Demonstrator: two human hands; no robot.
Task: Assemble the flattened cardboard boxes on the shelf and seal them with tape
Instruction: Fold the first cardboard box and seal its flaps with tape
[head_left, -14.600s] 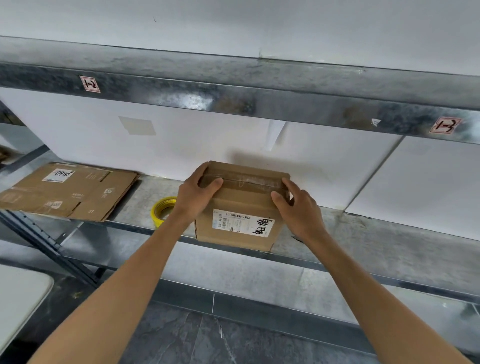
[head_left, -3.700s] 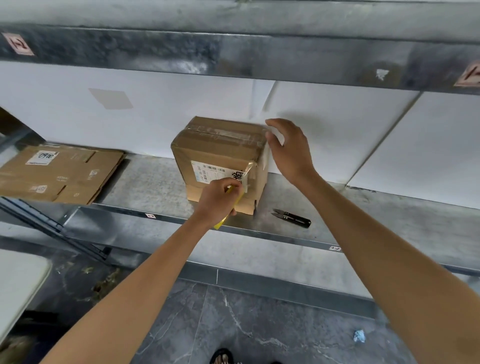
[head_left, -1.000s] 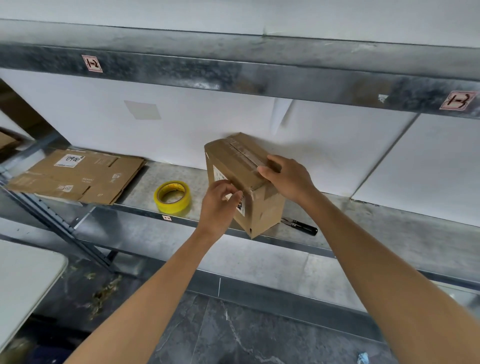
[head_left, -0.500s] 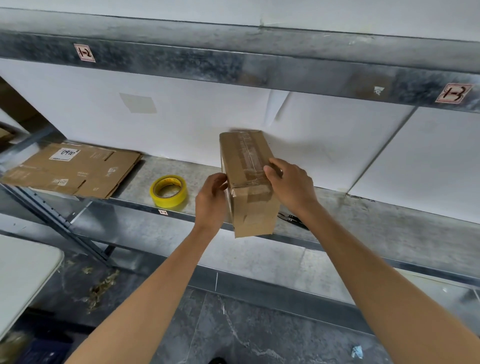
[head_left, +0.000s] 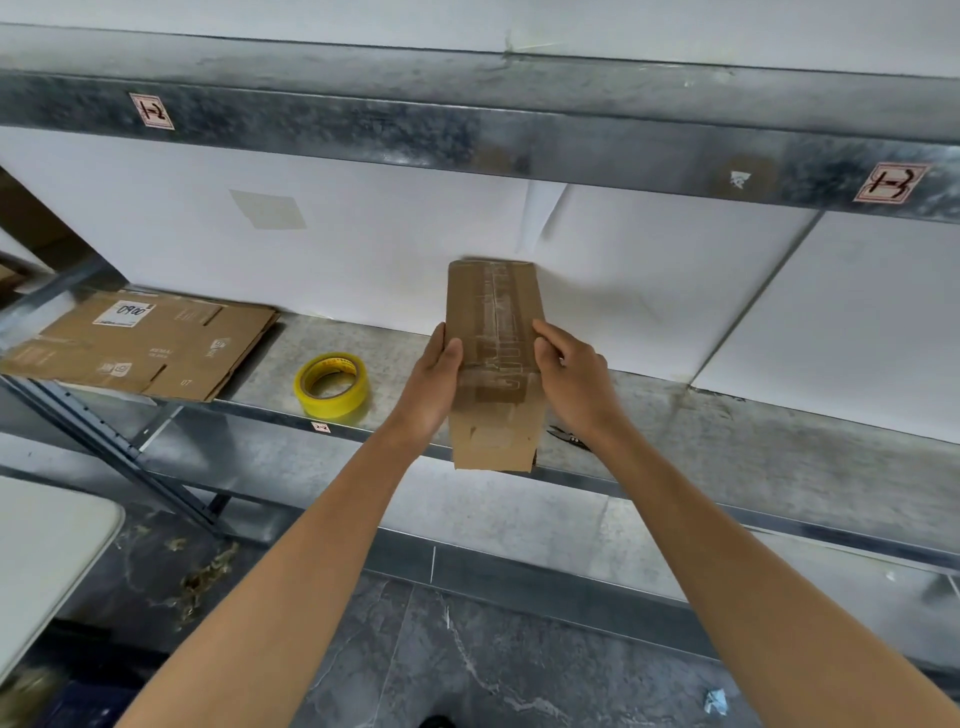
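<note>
Shelf (head_left: 753, 441): taped box (head_left: 493, 322) (contents hidden)

One box (head_left: 493, 306), one tape roll (head_left: 332, 408) — two hands (head_left: 431, 387) (head_left: 574, 382)

Right of the box (head_left: 493, 312), you have bare shelf (head_left: 779, 431) to pass over, except for the scissors (head_left: 569, 435) just beside its near corner. On the left, the tape roll (head_left: 332, 385) stands near and the flattened cardboard (head_left: 150, 343) fills the far end. The upper beam (head_left: 467, 135) limits you overhead, and the white back panel (head_left: 649, 270) closes the rear.
</note>
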